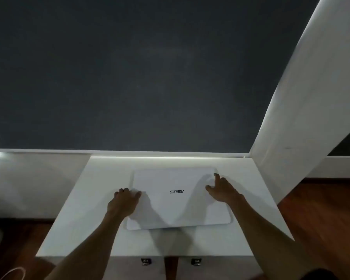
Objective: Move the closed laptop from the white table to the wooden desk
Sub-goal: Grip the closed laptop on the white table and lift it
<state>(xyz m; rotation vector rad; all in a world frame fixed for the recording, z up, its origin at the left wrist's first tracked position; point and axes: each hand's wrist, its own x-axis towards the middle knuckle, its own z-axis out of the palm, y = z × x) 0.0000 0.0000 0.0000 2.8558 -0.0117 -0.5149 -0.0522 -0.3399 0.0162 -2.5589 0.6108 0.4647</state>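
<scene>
A closed white laptop [176, 201] with a dark logo on its lid lies flat on the white table [85, 219], near the table's far edge. My left hand [124, 201] rests on the laptop's left edge, fingers curled over the side and thumb on the lid. My right hand [220, 190] lies on the right part of the lid with its fingers spread toward the far right corner. The wooden desk is not in view.
A dark grey wall panel [129, 77] rises behind the table, with a white pillar [303, 110] at the right. Brown wooden floor [321, 219] shows on both sides. Two metal knobs [146, 261] sit on the table's front face. A pale cable [10, 273] curves at bottom left.
</scene>
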